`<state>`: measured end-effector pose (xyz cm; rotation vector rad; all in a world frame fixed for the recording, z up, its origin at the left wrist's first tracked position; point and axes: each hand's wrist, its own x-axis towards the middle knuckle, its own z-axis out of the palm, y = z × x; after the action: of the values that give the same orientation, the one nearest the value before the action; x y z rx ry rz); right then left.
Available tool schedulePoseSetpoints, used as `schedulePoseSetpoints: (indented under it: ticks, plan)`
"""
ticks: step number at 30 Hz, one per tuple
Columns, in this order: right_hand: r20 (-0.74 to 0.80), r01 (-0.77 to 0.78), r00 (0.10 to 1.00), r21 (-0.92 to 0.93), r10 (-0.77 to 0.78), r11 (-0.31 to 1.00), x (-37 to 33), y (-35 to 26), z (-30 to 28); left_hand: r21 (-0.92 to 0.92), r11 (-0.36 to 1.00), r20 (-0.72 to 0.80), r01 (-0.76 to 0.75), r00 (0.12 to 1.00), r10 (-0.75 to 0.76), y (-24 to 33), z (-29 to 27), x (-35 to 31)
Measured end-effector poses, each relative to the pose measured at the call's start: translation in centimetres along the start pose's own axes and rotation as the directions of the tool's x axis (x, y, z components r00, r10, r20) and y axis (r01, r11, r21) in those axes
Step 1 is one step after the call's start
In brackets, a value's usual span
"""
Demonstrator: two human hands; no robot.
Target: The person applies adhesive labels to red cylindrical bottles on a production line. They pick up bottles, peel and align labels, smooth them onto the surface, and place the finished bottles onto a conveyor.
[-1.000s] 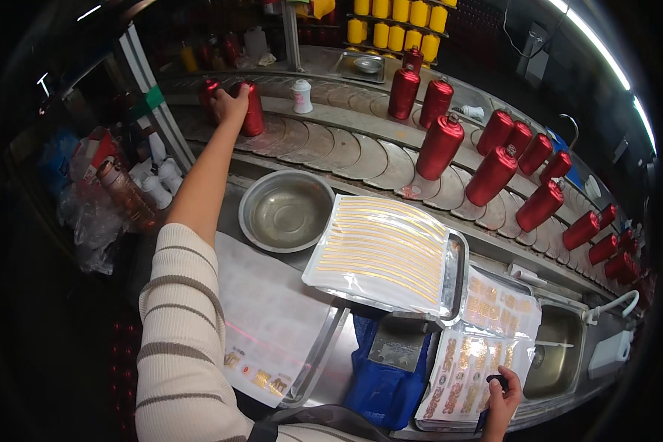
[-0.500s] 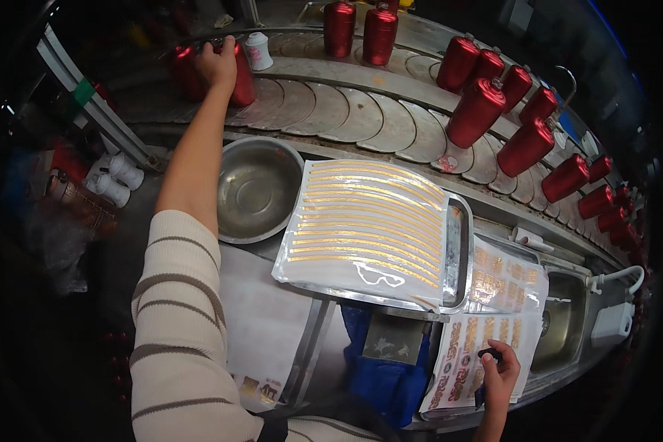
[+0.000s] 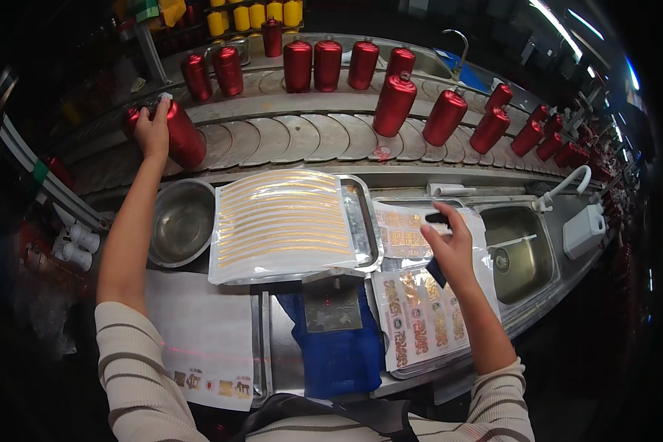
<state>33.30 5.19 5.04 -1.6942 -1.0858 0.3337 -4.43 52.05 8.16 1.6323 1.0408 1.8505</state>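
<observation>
At the far left, my left hand [image 3: 153,131] is closed around the top of a glossy red bottle [image 3: 186,141], which leans slightly on the conveyor. A second red bottle [image 3: 132,120] shows partly behind that hand. Over the decal sheets on the right, my right hand [image 3: 453,249] is curled round a dark flat tool [image 3: 436,219]; its black end sticks out past the fingers and a dark blue part shows below the palm. Beneath lie sheets of gold and red decals [image 3: 420,324]. A white sheet with gold strips [image 3: 287,225] rests on a metal tray [image 3: 365,214] between my hands.
Several red bottles [image 3: 394,107] stand along the curved conveyor of overlapping plates [image 3: 287,140]. A steel bowl [image 3: 180,225] sits left of the tray. Nearer are a blue cloth [image 3: 342,361] and a mostly bare sheet [image 3: 199,317]. A sink [image 3: 523,258] and white jug [image 3: 584,234] are at right.
The view has tilted up and turned, showing more of the conveyor. My right hand has moved forward over the upper decal sheet with the dark tool. My left hand stays on the red bottle.
</observation>
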Motion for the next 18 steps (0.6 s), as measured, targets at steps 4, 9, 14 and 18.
schedulePoseSetpoints:
  ticks: [4, 9, 14, 18]
  plan:
    - [-0.189, 0.147, 0.95, -0.429, -0.248, 0.891, 14.4, 2.8, 0.8, 0.226, 0.967, 0.018, -0.118, 0.993, 0.117, 1.3, 5.0, -0.9]
    - [-0.309, -0.169, 0.951, -0.575, -0.021, 0.801, 27.7, 1.7, 0.5, 0.4, 0.894, 0.078, -0.2, 0.98, 0.185, -1.1, 8.8, -0.2]
    - [-0.33, -0.3, 0.938, -0.61, 0.11, 0.734, 34.2, 3.1, -0.2, 0.354, 0.925, 0.171, -0.137, 0.982, 0.08, -0.7, 11.4, -0.7]
    - [-0.406, -0.363, 0.907, -0.629, 0.108, 0.687, 35.1, 6.8, -3.2, 0.544, 0.66, 0.051, -0.518, 0.805, 0.591, -0.6, 10.0, 0.4]
